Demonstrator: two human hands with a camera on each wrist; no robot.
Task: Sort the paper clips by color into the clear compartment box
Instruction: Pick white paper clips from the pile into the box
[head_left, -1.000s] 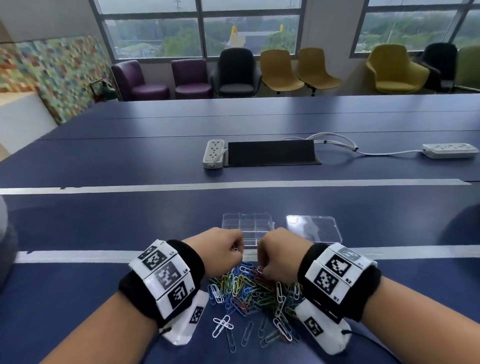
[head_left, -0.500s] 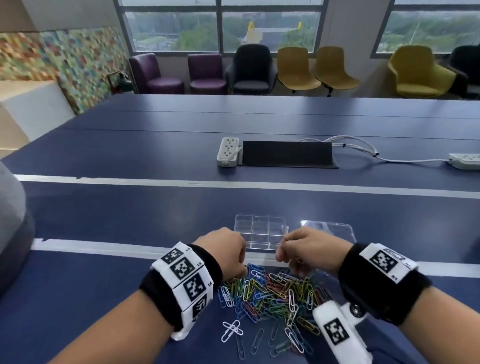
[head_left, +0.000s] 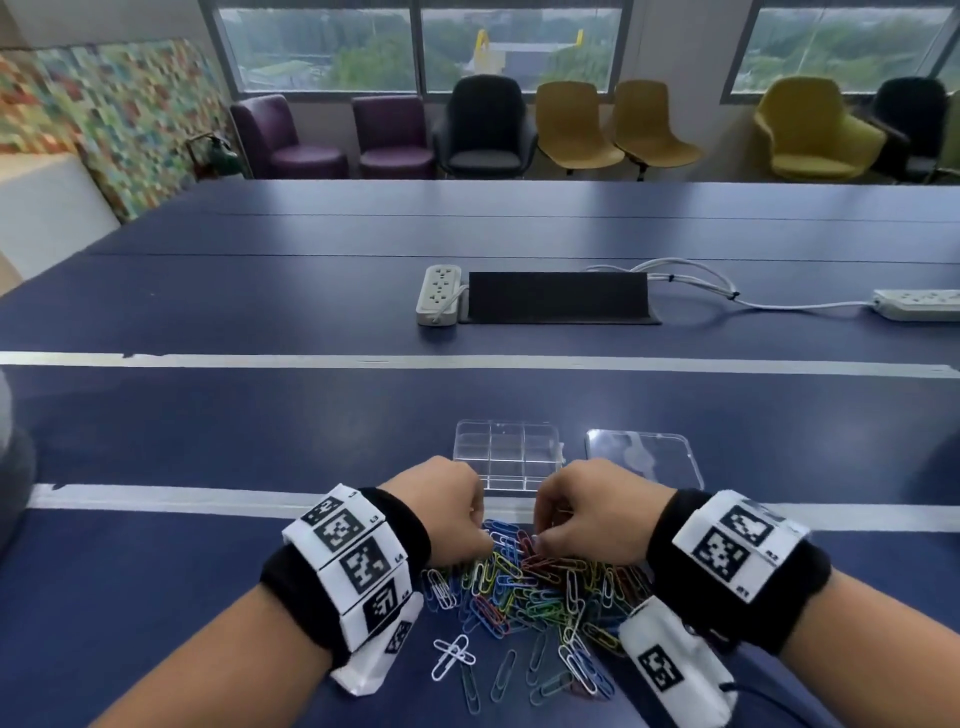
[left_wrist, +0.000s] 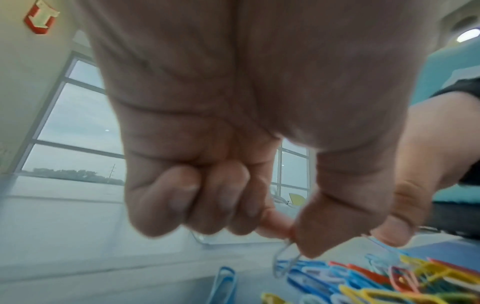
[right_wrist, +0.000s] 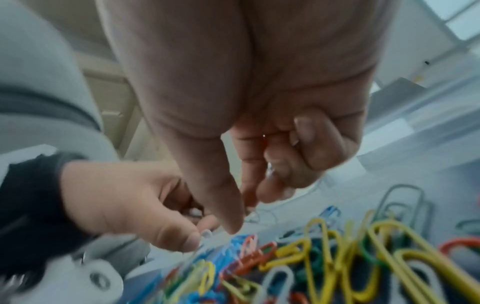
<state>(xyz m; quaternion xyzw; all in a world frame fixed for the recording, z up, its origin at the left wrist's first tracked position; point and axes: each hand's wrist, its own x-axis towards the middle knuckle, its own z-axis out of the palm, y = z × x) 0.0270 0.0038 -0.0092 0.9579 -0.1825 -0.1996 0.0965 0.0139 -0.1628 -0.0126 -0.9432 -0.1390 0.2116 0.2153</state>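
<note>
While both hands work the far edge of a heap of mixed-colour wire paper clips (head_left: 524, 587) on the dark blue table (head_left: 208, 441), sorting looks barely begun. The left hand (head_left: 441, 506) pinches a pale silvery-white paper clip (left_wrist: 284, 260) between thumb and forefinger, other fingers curled. The right hand (head_left: 592, 512) has its fingers curled over the heap; something small and red glints inside, but whether it grips a clip cannot be told. At twelve o'clock from the heap, just beyond the knuckles, sits the clear plastic compartment box (head_left: 506, 457), seemingly empty, its clear flat lid (head_left: 644, 457) at the box's three o'clock. Next, each clip probably needs lifting free and carrying to its own compartment.
</note>
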